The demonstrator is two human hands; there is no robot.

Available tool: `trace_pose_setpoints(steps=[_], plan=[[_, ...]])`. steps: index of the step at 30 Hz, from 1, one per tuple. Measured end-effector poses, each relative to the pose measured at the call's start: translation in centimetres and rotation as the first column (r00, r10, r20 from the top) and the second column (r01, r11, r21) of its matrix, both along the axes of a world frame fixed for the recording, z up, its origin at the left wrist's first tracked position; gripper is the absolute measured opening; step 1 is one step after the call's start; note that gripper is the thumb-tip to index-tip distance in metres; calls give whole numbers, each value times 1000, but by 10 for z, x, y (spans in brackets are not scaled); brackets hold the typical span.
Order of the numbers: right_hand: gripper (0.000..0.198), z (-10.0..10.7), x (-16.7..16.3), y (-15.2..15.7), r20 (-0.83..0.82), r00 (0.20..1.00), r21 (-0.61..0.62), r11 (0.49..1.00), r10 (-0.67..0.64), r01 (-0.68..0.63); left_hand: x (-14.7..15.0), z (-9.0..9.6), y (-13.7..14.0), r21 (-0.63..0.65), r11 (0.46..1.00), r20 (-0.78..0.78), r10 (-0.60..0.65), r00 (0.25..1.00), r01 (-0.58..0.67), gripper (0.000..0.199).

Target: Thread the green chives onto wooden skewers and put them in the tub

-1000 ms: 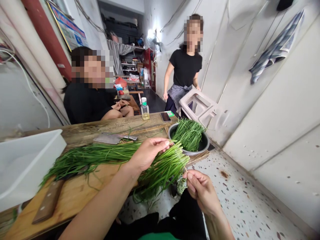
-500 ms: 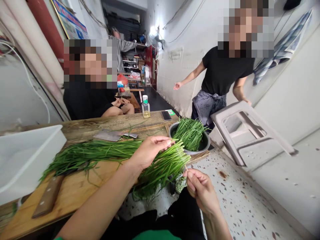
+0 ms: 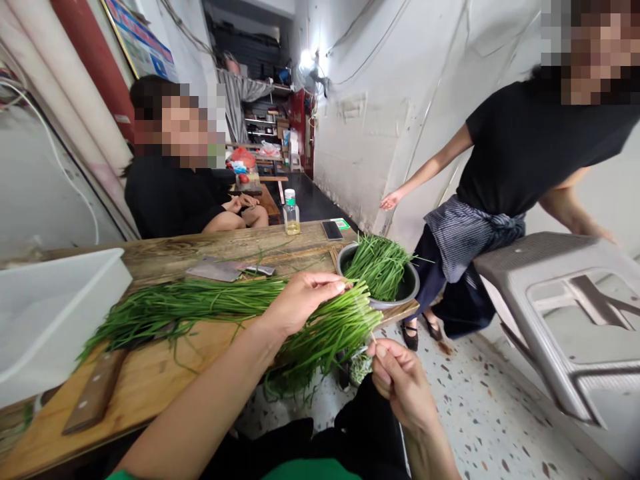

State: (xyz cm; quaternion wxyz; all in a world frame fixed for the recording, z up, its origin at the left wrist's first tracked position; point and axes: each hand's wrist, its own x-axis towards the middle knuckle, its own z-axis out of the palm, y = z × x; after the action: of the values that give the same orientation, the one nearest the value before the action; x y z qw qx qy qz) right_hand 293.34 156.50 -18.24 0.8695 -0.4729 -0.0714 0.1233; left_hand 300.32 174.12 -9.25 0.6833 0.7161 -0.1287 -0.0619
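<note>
A bunch of garlic chives point(image 3: 327, 333) hangs between my hands, its pale cut ends fanned to the right and its green leaves drooping past the board's edge. My left hand point(image 3: 305, 300) is closed in a pinch at the far side of those ends. Below and to the right, my right hand point(image 3: 400, 377) pinches a thin wooden skewer point(image 3: 373, 338) at the near side. The skewer's middle is hidden among the stems; it appears to run across to my left fingertips. More garlic chives point(image 3: 200, 300) lie on the wooden cutting board point(image 3: 165, 387), behind my left forearm.
A wooden-handled knife point(image 3: 95, 393) lies on the board, a cleaver point(image 3: 220, 269) behind it. A grey bowl point(image 3: 411, 283) holds cut chives. Around stand a white bin point(image 3: 65, 300), a bottle point(image 3: 291, 217) and a phone point(image 3: 332, 231). One person point(image 3: 175, 193) sits; another point(image 3: 530, 153) carries a plastic stool point(image 3: 540, 267).
The person at right has come closer and further right, with the stool swung nearer. My hands and the chives have hardly moved.
</note>
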Motion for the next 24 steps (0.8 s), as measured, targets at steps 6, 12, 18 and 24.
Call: trace_pose_setpoints(steps=[6, 12, 18, 24], plan=[[22, -2, 0, -1, -11, 1000, 15, 1000, -1, 1, 0, 2, 0, 115, 993, 82, -17, 997, 8, 26], [22, -1, 0, -1, -6, 1000, 23, 1000, -2, 2, 2, 4, -1, 244, 968, 182, -105, 978, 58, 27], [21, 4, 0, 0, 36, 999, 40, 999, 0, -1, 5, 0, 7, 216, 941, 124, -290, 949, 260, 45], [18, 15, -1, 1, 82, 996, 60, 998, -23, 18, 19, -6, 29, 463, 765, 24, -516, 856, 448, 48]])
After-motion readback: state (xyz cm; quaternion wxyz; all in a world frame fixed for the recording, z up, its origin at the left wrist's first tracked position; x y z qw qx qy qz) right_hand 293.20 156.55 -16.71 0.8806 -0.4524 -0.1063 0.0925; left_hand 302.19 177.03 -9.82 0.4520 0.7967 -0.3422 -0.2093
